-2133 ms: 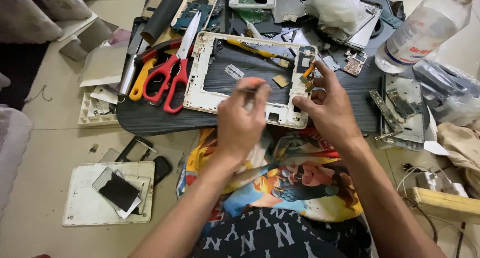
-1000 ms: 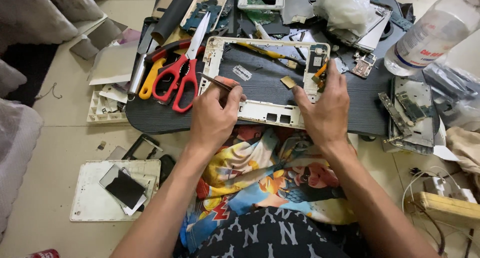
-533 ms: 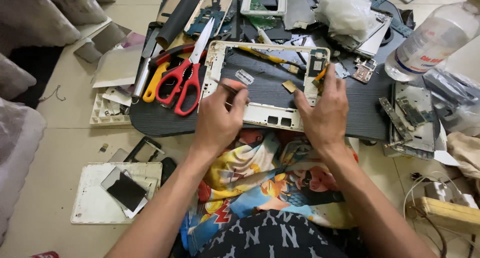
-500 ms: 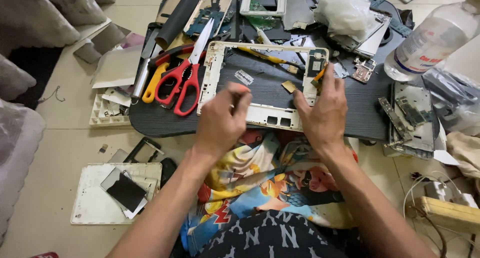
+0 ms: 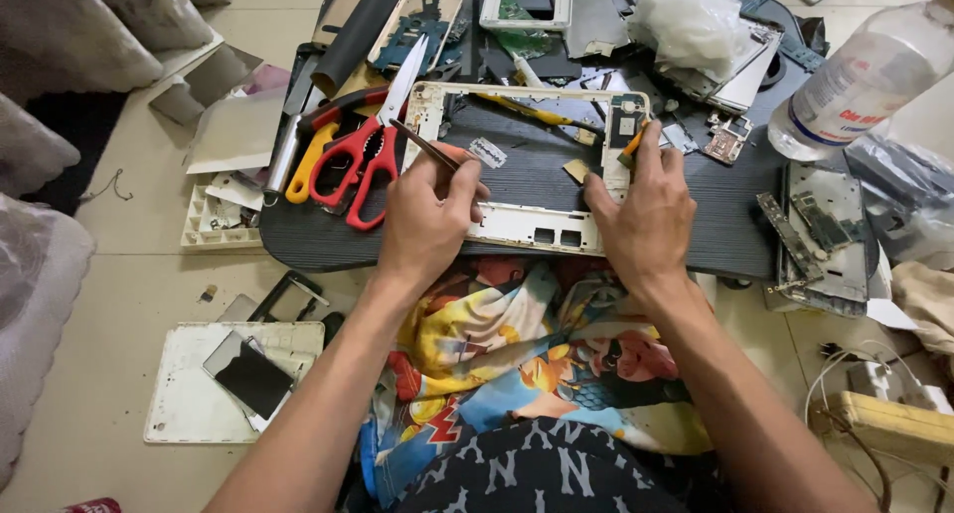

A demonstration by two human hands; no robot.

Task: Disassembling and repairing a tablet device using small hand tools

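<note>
Left hand: your left hand (image 5: 425, 218) grips a thin dark metal pick tool (image 5: 425, 145), fingers curled tight round its shaft, tip angled up and left.
Right hand: your right hand (image 5: 646, 207) lies flat, fingers spread and unclenched, pressing on the right side of the frame; it grasps nothing.
Work piece: the off-white rectangular plastic tablet frame (image 5: 529, 227) lies on the dark wood-grain oval board (image 5: 725, 245), directly before you, between both hands.
Nearby: red-handled scissors (image 5: 360, 150) sit just left of the frame; a clear plastic bottle (image 5: 857, 76) stands at far right.
Step in hand: you seem to be steadying the frame for prying.
Next move: it likely calls for bringing the pick's tip down to the frame's edge while your right hand pins it.
</note>
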